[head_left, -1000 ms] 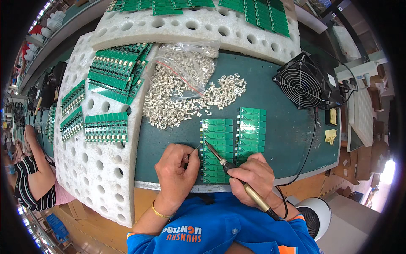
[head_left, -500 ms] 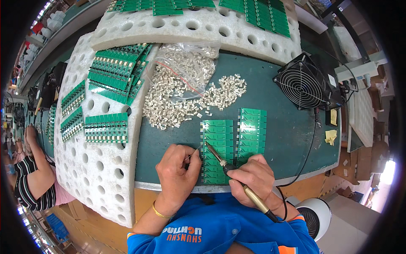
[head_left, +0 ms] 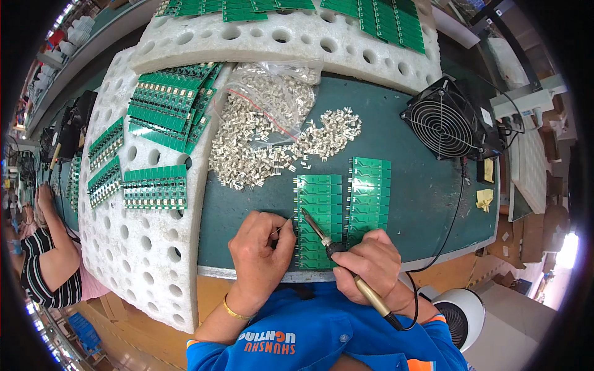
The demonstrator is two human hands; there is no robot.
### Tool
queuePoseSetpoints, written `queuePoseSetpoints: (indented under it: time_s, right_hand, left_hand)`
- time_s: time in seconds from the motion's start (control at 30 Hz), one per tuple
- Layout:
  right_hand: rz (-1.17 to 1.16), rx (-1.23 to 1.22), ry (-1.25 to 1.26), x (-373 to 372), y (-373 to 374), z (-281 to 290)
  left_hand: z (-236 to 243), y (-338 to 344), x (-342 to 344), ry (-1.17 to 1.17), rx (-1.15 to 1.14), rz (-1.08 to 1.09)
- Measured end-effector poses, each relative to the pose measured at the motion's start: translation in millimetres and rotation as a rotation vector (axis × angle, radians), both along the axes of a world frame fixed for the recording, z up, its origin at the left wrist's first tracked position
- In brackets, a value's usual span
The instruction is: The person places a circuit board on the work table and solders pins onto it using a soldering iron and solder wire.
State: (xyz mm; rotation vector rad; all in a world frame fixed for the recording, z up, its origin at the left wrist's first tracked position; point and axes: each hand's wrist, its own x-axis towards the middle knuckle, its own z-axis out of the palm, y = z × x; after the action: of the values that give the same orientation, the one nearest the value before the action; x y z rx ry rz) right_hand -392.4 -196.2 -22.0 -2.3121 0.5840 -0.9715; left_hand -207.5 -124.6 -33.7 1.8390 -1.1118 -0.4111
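My right hand (head_left: 378,263) is wrapped round a soldering iron (head_left: 371,295), whose tip rests on or just over the upper left part of a green circuit board panel (head_left: 322,193). In a pinch, my left hand (head_left: 257,253) grips a thin solder wire (head_left: 284,224) at that panel's left edge, its end pointing toward the iron's tip. Small pins or connectors line the same edge. A second green panel (head_left: 370,185) lies just to the right, partly behind my right hand. Whether the solder touches the tip is too small to tell.
Small white connectors (head_left: 238,164) are heaped beyond my hands, beside a clear plastic bag (head_left: 284,93). White foam (head_left: 147,260) at the left carries several boards (head_left: 154,188); more foam (head_left: 303,46) spans the back. A black fan (head_left: 440,123) stands right, near the iron's cord (head_left: 455,216).
The iron's tip has shifted very slightly on the panel, and its handle end has swung a little downward. My left hand stays nearly still with the solder wire.
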Motion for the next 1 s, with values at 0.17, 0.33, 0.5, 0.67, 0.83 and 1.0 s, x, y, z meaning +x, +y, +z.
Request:
queuePoseSetpoints:
  time_s: [0.17, 0.33, 0.5, 0.67, 0.83, 1.0]
  right_hand:
    - [0.000, -0.027, 0.019, -1.2, 3.2, -2.8]
    - [0.013, -0.065, 0.052, -2.3, 6.1, -4.2]
    - [0.013, -0.080, 0.062, -2.1, 7.8, -3.3]
    - [0.016, -0.079, 0.064, -2.3, 9.0, -1.9]
    - [0.035, -0.083, 0.069, -2.7, 8.6, -1.0]
    - [0.037, -0.085, 0.071, -2.6, 8.2, 0.1]
  left_hand:
    - [0.2, 1.1, 0.2, -0.001, 0.017, -0.005]
    - [-1.7, 2.7, 0.6, 0.018, 0.014, -0.004]
    - [-0.2, 1.9, 0.7, 0.016, 0.019, -0.011]
    - [-1.6, 2.1, 0.6, 0.013, 0.003, -0.014]
    - [-0.9, 2.3, 0.2, 0.016, 0.027, -0.011]
    - [-4.1, 3.2, 0.2, 0.015, 0.017, -0.023]
